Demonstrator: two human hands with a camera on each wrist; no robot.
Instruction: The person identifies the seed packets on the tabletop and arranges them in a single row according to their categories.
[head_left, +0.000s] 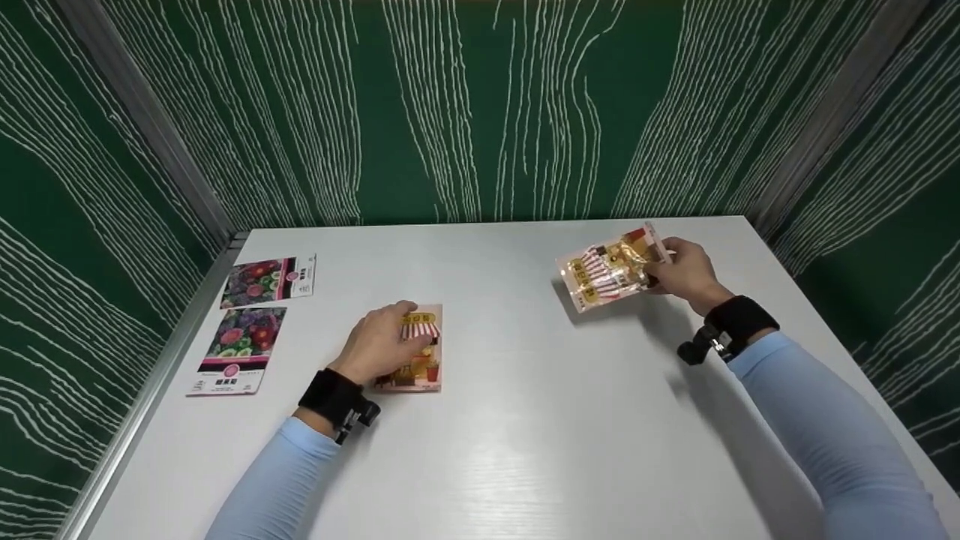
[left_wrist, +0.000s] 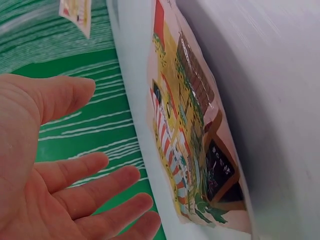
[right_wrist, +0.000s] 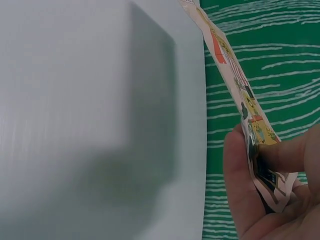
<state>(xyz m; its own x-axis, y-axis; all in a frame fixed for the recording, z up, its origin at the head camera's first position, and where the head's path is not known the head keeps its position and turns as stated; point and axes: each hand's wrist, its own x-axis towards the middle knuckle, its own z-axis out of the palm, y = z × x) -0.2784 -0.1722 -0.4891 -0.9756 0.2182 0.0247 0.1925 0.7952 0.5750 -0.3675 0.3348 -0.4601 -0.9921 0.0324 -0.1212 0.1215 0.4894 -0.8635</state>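
My right hand (head_left: 686, 274) pinches a yellow and pink seed packet (head_left: 600, 274) by its right end, thumb on the printed face. The packet is held tilted above the table, its shadow beneath; in the right wrist view this packet (right_wrist: 240, 80) appears nearly edge-on. A matching seed packet (head_left: 427, 367) with a striped awning print lies on the table, left of centre. Over it hovers my left hand (head_left: 382, 341), covering its left part from the head camera. The left wrist view shows that hand (left_wrist: 65, 170) with fingers and thumb spread, apart from the packet (left_wrist: 180, 125).
Two flower-print packets lie at the table's left: one crosswise (head_left: 266, 281) at the back, the other lengthwise (head_left: 236, 349) in front of it. The white table (head_left: 517, 420) is enclosed by green walls (head_left: 487, 112) with white wavy lines. A metal rail (head_left: 142, 420) borders its left edge.
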